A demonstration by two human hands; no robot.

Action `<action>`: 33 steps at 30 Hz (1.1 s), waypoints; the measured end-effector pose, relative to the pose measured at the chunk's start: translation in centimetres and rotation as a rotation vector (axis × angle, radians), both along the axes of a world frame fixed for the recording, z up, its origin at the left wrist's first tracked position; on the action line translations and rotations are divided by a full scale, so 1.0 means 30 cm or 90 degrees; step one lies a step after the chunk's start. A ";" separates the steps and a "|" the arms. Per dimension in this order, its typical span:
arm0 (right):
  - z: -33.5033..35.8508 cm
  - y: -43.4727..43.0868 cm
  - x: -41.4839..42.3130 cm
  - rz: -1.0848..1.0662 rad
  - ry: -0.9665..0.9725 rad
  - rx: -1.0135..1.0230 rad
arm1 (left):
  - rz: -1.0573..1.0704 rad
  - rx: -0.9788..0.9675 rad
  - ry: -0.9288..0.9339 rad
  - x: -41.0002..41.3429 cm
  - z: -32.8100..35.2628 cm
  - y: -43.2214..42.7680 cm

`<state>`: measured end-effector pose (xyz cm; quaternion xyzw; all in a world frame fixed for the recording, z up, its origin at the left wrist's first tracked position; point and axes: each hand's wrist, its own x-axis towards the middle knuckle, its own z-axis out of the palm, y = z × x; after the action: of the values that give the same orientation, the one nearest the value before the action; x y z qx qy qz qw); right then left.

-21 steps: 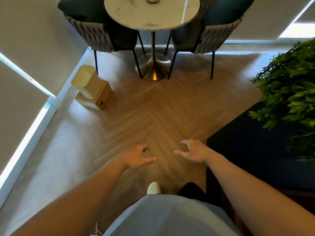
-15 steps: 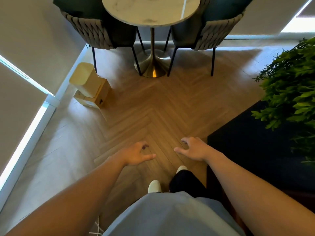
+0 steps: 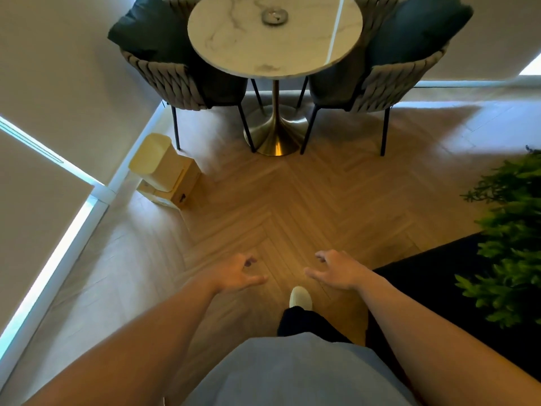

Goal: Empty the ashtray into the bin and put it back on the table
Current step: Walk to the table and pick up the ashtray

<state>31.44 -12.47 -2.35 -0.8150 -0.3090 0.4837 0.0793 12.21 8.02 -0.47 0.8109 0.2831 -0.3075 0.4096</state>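
Head view: you are stepping closer; the table (image 3: 275, 51) is showing fuller than half a second ago, and the ashtray (image 3: 274, 16) on it is now visible. Left hand (image 3: 237, 273) and right hand (image 3: 336, 269) are hanging loosely spread, carrying nothing. Bin (image 3: 164, 168) is waiting left; two chairs (image 3: 181, 74) are flanking your approach.

There are 1 round table (image 3: 275, 54), 1 ashtray (image 3: 274, 16), 2 chairs (image 3: 187, 80), 2 cushions (image 3: 146, 27), 1 bin (image 3: 159, 162), 1 plant (image 3: 509, 238), 2 hands (image 3: 234, 272).
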 end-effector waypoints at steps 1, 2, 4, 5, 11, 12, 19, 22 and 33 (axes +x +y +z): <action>0.008 0.024 0.048 -0.001 0.002 -0.002 | 0.013 0.001 -0.006 0.053 0.012 0.023; 0.016 0.044 0.090 -0.003 0.005 -0.001 | 0.022 0.002 -0.014 0.103 0.029 0.044; 0.026 0.079 0.164 0.006 0.004 0.012 | 0.034 0.014 -0.037 0.194 0.057 0.076; 0.032 0.095 0.195 0.008 0.001 0.014 | 0.040 0.017 -0.046 0.230 0.068 0.090; 0.048 0.213 0.364 0.012 0.006 0.013 | 0.041 0.021 -0.060 0.397 0.085 0.184; 0.051 0.235 0.395 0.013 0.005 0.015 | 0.036 0.029 -0.066 0.427 0.082 0.210; 0.032 0.433 0.609 -0.013 -0.005 0.037 | -0.009 0.029 -0.074 0.651 0.030 0.432; 0.008 0.568 0.710 -0.017 -0.010 0.033 | -0.017 0.030 -0.067 0.762 -0.001 0.583; 0.018 1.059 1.010 -0.073 0.002 0.043 | -0.047 0.040 -0.063 1.105 -0.030 1.103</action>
<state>61.73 19.31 -1.80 -0.8275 -0.2778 0.4690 0.1344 45.36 41.10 -1.36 0.8473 0.2421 -0.2727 0.3863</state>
